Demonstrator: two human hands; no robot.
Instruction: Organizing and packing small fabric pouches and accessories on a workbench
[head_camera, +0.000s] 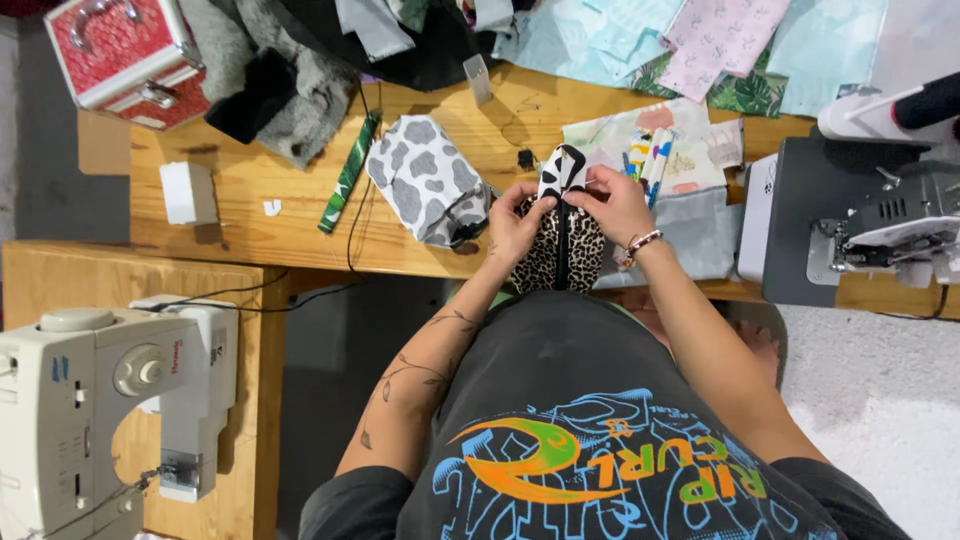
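Note:
Both my hands hold a small leopard-print fabric pouch (545, 262) with a black zip down its middle, at the near edge of the wooden table (250, 215). My left hand (513, 222) grips its left upper side. My right hand (612, 200) pinches the top end, where a black-and-white cow-print piece (563, 170) sticks up. A grey spotted pouch (428, 180) lies just left of my hands.
A cream sewing machine (95, 410) stands on a lower table at the left. A second machine (870, 215) sits at the right. Fabric pieces (700, 45), a red case (125, 55), a green fabric strip (347, 175) and a white block (188, 192) lie on the table.

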